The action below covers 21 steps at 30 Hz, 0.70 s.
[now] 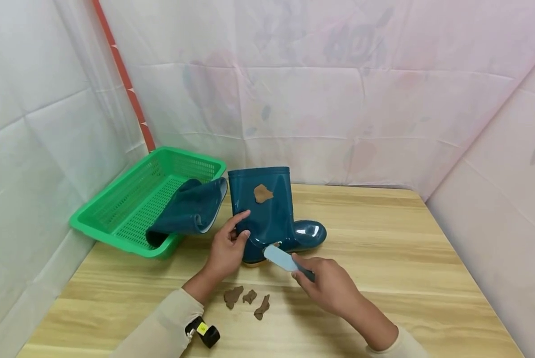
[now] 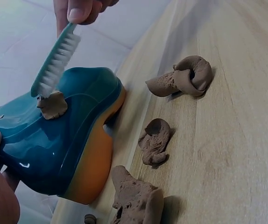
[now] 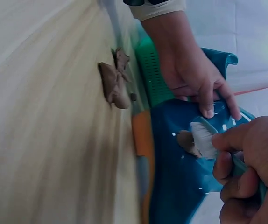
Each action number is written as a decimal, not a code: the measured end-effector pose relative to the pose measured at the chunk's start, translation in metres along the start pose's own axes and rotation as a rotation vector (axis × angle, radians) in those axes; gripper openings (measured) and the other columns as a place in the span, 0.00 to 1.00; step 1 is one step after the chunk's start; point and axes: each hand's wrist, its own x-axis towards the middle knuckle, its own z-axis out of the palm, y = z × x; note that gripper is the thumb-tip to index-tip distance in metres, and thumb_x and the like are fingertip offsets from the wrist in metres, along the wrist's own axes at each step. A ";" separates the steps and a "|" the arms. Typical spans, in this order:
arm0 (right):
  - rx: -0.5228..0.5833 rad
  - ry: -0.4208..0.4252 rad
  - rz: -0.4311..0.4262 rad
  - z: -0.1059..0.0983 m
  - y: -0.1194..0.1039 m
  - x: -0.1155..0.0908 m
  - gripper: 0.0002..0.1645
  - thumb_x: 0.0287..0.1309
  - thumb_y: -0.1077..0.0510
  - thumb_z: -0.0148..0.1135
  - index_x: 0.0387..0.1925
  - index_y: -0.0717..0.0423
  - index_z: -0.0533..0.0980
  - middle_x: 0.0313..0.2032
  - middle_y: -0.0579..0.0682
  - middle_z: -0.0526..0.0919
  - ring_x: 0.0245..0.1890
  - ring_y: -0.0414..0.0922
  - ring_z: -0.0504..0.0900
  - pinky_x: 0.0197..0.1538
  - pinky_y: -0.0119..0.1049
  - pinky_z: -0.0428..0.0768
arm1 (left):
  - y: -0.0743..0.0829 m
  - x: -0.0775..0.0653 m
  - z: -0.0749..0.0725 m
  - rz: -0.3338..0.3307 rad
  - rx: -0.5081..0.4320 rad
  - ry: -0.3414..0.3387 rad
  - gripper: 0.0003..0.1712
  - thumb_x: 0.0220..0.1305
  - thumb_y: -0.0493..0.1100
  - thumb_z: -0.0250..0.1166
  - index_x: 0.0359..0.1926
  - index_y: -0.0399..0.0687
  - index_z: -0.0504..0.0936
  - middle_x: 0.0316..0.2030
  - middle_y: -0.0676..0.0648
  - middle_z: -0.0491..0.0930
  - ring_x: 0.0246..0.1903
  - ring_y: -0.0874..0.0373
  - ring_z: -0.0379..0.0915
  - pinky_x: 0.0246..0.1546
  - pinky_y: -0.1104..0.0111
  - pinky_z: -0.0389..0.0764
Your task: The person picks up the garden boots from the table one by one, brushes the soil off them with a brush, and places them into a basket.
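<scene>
A dark teal rubber boot (image 1: pixel 273 219) with an orange sole (image 2: pixel 94 163) stands upright on the table, toe to the right. My left hand (image 1: pixel 226 251) grips it low on the shaft near the heel, thumb and forefinger against the rubber. In my right hand (image 1: pixel 332 286) is a scrub brush (image 1: pixel 279 257) with a blue-green back and white bristles (image 2: pixel 59 65). Its bristle tip meets a brown clay-like lump (image 2: pixel 54 106) stuck on the boot's ankle. Higher on the shaft sticks another brown patch (image 1: pixel 263 193).
Left of the boot, a green plastic basket (image 1: pixel 115 241) holds a second teal boot (image 1: pixel 184 209), whose top leans over the rim. Three loose brown lumps (image 1: pixel 233 297) lie on the wooden table (image 1: pixel 397 278) in front. White cloth walls (image 1: pixel 303 104) surround the table's back and sides.
</scene>
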 end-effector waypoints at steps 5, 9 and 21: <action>0.034 0.154 -0.039 -0.004 -0.002 0.012 0.25 0.69 0.53 0.68 0.64 0.55 0.79 0.19 0.39 0.75 0.11 0.33 0.62 0.16 0.32 0.65 | 0.000 -0.001 -0.001 -0.008 0.010 0.002 0.29 0.73 0.34 0.62 0.69 0.63 0.77 0.36 0.46 0.72 0.22 0.54 0.62 0.24 0.68 0.67; -0.025 0.086 -0.023 0.005 0.001 0.014 0.26 0.68 0.52 0.68 0.65 0.54 0.79 0.18 0.36 0.72 0.13 0.33 0.63 0.17 0.31 0.65 | -0.001 -0.001 -0.001 0.003 0.013 -0.007 0.28 0.73 0.34 0.63 0.69 0.62 0.77 0.36 0.46 0.72 0.22 0.54 0.62 0.24 0.68 0.67; 0.029 0.177 -0.020 -0.004 0.004 0.001 0.26 0.66 0.56 0.70 0.63 0.57 0.79 0.19 0.38 0.72 0.13 0.32 0.62 0.16 0.30 0.65 | -0.001 0.000 -0.003 0.037 0.031 -0.018 0.28 0.73 0.33 0.63 0.69 0.60 0.77 0.39 0.45 0.74 0.22 0.54 0.62 0.24 0.68 0.68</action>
